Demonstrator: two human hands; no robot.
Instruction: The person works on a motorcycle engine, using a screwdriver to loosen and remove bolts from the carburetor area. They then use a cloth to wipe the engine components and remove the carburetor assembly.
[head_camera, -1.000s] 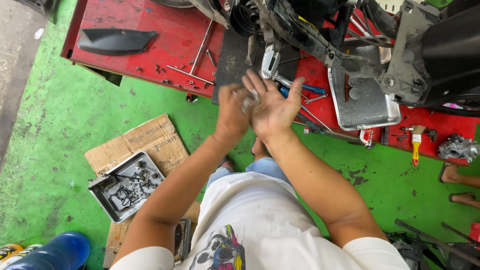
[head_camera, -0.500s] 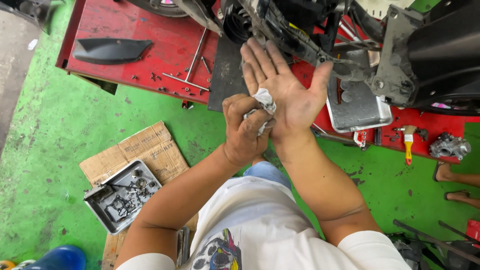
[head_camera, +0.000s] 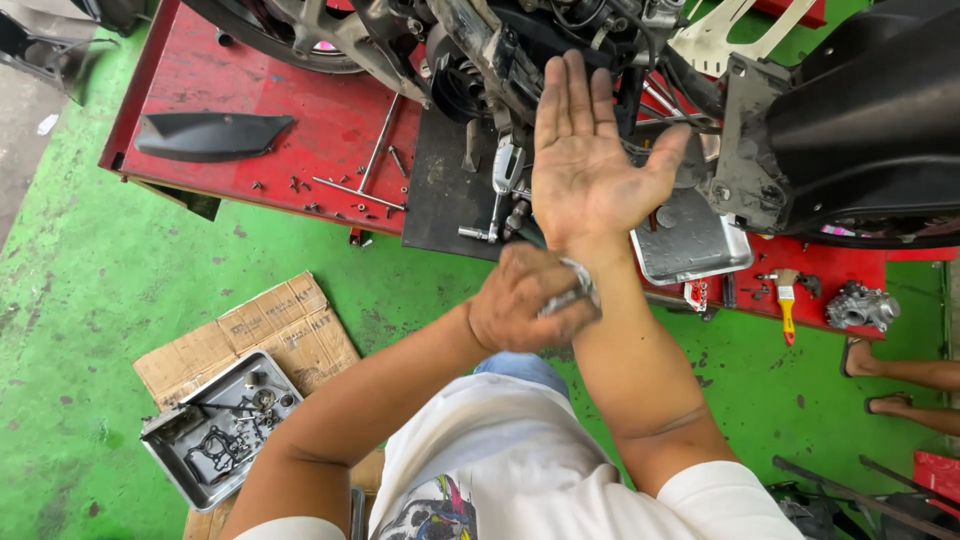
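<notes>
The left hand (head_camera: 522, 312) is clenching a small grey rag (head_camera: 570, 290), and is pressing it against the wrist of the right hand (head_camera: 590, 165). The right hand is standing open, palm facing the camera, fingers released and stretched straight with the thumb spread; it is grasping nothing. The rag is sitting just where the two arms are meeting, in front of the near edge of the red lift platform (head_camera: 300, 110).

A stripped motorcycle (head_camera: 850, 130) is standing on that platform. A black rubber mat (head_camera: 440, 190) is lying under its engine, and a black body panel (head_camera: 210, 135) is resting near the platform's left edge, with loose bolts and a long rod (head_camera: 375, 145) scattered between them. A steel tray (head_camera: 690, 245) is sitting at the near edge, just right of the raised wrist; what it is holding is hard to tell. Further right a yellow-handled brush (head_camera: 787, 305) and a carburettor (head_camera: 860, 305) are lying close to the platform's right corner.

On the green floor (head_camera: 100, 300), a second metal tray (head_camera: 215, 430) is resting on flattened cardboard (head_camera: 270, 335) and is carrying a gasket, bolts and small dark parts. Another person's sandalled feet (head_camera: 880, 375) are showing at the right.
</notes>
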